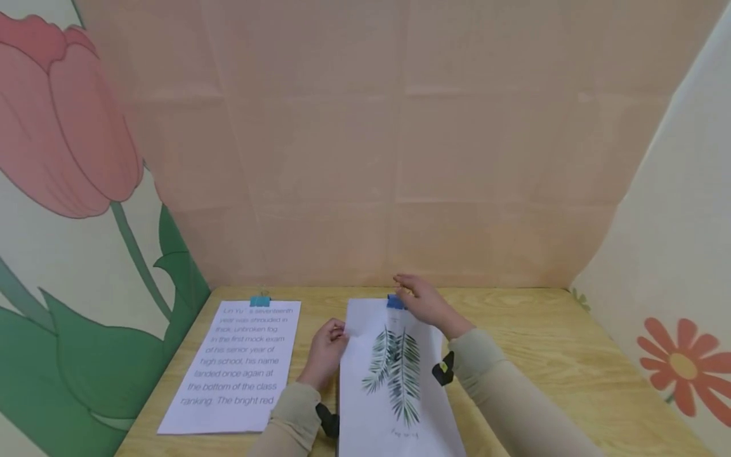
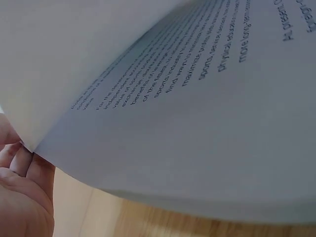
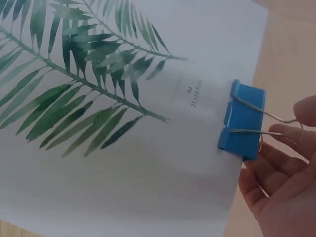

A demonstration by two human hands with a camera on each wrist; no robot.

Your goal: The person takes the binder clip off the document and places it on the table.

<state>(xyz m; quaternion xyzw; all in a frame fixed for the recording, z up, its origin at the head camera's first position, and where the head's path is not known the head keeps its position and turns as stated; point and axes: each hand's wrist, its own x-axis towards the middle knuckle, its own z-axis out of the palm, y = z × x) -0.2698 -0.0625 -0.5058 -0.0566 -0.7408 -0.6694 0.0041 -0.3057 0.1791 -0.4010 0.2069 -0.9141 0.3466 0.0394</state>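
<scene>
A stack of white paper, its top sheet printed with green palm leaves, is before me. My left hand pinches its left edge near the far end. In the left wrist view a sheet lifts away from a page of printed text, and the left fingertips are at their meeting corner. A blue binder clip grips the far short edge of the stack. My right hand holds the clip's wire handle between thumb and finger, its other fingers behind the clip.
Left of the stack lies a second sheet of large printed text with a teal binder clip at its top. Both are on a wood-grain table. A pinkish backdrop rises behind the table, with flower-patterned walls at either side.
</scene>
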